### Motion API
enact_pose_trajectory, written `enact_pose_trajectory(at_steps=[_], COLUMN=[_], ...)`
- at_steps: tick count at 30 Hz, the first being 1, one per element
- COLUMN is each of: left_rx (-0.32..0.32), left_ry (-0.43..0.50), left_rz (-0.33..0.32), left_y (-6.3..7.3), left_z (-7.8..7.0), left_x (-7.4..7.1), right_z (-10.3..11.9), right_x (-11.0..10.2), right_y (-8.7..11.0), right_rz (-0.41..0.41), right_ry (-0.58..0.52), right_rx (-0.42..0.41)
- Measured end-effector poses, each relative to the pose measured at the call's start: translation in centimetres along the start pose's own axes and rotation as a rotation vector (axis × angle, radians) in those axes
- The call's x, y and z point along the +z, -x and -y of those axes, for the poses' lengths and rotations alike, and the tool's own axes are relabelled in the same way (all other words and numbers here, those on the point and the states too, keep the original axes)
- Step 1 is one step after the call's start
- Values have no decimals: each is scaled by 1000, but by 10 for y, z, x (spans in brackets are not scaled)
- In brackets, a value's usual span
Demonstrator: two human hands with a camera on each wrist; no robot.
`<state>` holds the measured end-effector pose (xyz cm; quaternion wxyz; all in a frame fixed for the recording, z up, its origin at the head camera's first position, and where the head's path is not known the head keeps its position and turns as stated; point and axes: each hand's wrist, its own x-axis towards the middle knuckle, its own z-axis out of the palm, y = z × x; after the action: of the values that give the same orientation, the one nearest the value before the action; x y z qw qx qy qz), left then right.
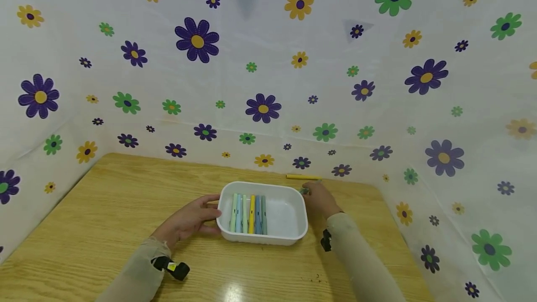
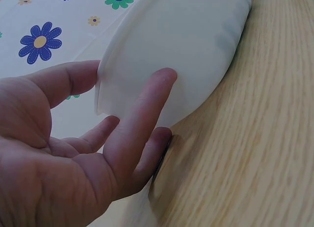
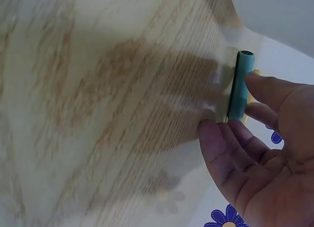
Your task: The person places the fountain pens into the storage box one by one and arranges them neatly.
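Observation:
A white rectangular tub (image 1: 287, 216) stands on the table with several slim clip pens (image 1: 252, 214) side by side in its left half, in pale green, light blue, yellow, blue and grey-green. My left hand (image 1: 189, 220) is at the tub's left end, its fairly straight fingers (image 2: 142, 116) touching the outer wall and rim. Beyond the tub's right end, my right hand (image 1: 320, 199) holds a dark green pen (image 3: 240, 84) between thumb and fingers, close to the tabletop. Much of that pen is hidden by the hand in the head view.
A yellow pen (image 1: 304, 177) lies near the table's back edge, just beyond my right hand. Flower-printed white cloth (image 1: 235, 78) encloses the back and sides of the wooden table (image 1: 126, 190). Small dark specks (image 1: 315, 278) dot the surface at front right.

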<state>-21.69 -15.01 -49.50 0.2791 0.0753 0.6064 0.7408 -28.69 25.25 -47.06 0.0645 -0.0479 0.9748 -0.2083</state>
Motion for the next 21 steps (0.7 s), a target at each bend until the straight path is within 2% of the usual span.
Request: enact_pose_trajectory(at_steps=[11, 21], left_rx=[0, -7], left_ry=[-6, -8], left_rz=[5, -15], left_y=[-1, 0], left_z=[0, -1], left_x=[1, 2], right_z=[-9, -37], right_x=[-5, -14], right_y=[20, 56], right_rz=[28, 88], right_ry=[102, 44], right_rx=[-56, -87])
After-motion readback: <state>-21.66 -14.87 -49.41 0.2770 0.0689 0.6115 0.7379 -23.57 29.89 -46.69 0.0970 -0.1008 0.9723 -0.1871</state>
